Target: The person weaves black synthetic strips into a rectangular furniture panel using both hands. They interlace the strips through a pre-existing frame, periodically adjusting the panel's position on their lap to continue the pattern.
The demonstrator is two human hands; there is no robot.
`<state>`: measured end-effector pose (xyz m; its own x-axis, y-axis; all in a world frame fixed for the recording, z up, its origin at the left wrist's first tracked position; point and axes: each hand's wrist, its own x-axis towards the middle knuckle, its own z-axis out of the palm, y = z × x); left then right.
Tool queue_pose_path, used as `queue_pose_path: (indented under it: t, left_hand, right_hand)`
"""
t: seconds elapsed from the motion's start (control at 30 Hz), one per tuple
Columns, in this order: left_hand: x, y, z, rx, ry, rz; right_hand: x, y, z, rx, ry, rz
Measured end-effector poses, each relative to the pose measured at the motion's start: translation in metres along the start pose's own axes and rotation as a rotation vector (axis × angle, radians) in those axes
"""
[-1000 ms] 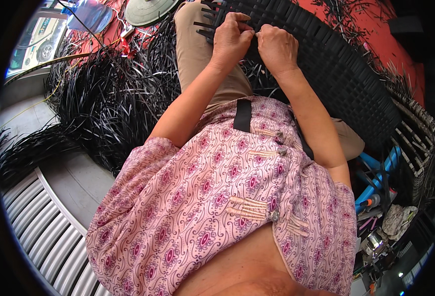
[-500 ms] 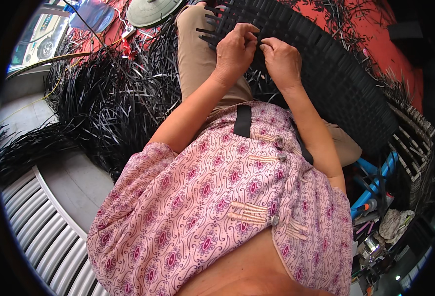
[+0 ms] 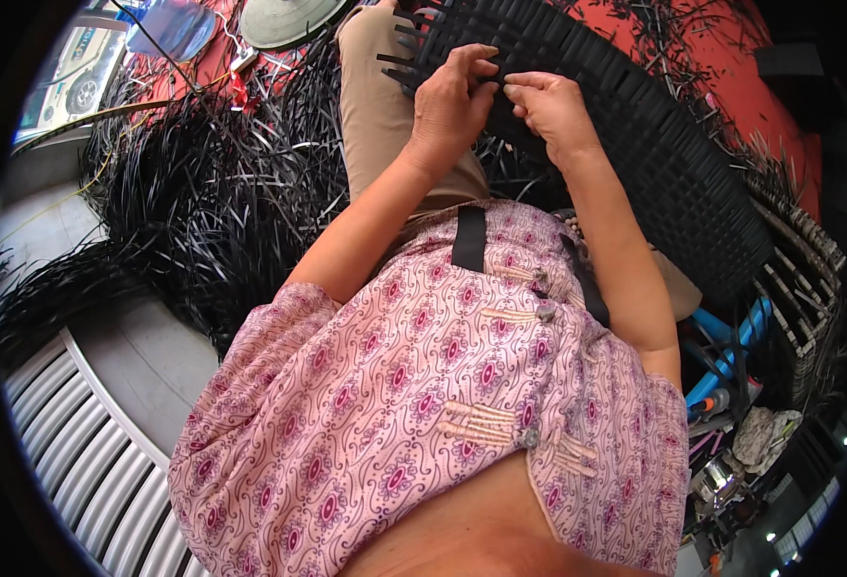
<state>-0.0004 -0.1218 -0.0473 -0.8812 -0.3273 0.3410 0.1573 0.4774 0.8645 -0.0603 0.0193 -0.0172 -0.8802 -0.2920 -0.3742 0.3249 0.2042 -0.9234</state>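
Note:
A large, curved piece of black woven strip work lies across my lap and stretches away to the right. Loose strip ends stick out from its left edge. Over its upper left part, my left hand is closed, fingers curled toward the thumb. Close beside it, my right hand pinches thumb and index finger together, the other fingers bent under. The fingertips are nearly meeting, with a small gap between the hands. Whatever they pinch is dark against the black weave, and I cannot make it out.
A big heap of loose black strips lies at the left. Beyond are a round greenish lid and a clear blue plastic container. A slatted metal seat stands lower left; blue tubing and a crumpled cloth lie at right.
My right hand has turned slightly and its fingertips have drawn a little leftward. My left hand has shifted slightly left. The weave stays almost in place.

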Motion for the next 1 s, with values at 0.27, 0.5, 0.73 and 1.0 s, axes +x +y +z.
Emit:
queue_pose_path:
  t: [0.27, 0.5, 0.73, 1.0]
  left_hand:
    - [0.002, 0.001, -0.007, 0.036, -0.075, 0.073]
    - [0.01, 0.003, -0.007, 0.209, -0.111, 0.071]
    - [0.025, 0.007, -0.017, 0.334, -0.255, 0.047]
    - [0.035, 0.016, -0.019, 0.346, -0.339, -0.055]
  right_hand:
    - [0.0, -0.001, -0.01, 0.085, -0.109, 0.097]
    - [0.022, 0.022, 0.009, -0.262, 0.13, -0.079]
    - [0.011, 0.007, 0.02, -0.52, 0.186, -0.132]
    - [-0.01, -0.001, 0.03, -0.775, 0.307, -0.325]
